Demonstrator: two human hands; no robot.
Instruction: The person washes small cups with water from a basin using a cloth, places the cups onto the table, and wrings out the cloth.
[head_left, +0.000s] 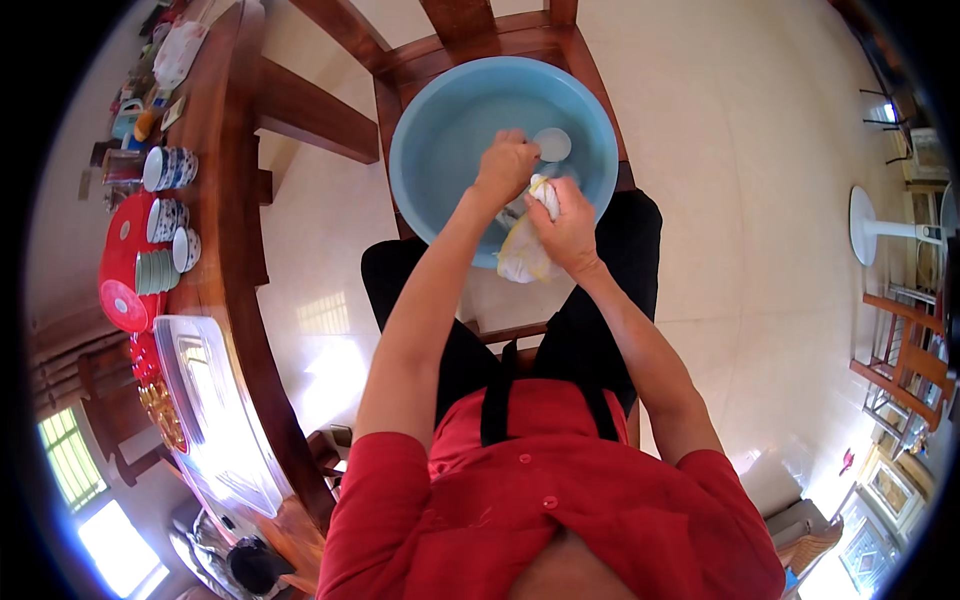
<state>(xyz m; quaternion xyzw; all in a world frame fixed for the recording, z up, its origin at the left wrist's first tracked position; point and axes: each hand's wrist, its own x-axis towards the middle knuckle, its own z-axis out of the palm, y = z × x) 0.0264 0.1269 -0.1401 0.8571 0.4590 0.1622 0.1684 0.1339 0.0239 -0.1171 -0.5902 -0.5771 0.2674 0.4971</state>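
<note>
A light-blue plastic basin with water in it rests on a wooden chair seat in front of me. My right hand grips a white cloth with yellow edging, which hangs down over the basin's near rim. Above the water, my left hand has curled fingers; whether they hold anything is hidden. Just right of its fingertips is a small round white dish. Another pale round piece shows dimly in the water, partly covered by my right hand and the cloth.
Along the left runs a wooden table bearing stacked blue-and-white bowls, pale green cups, a red tray and a clear plastic box. The wooden chair holds the basin. A white pedestal stand is at far right.
</note>
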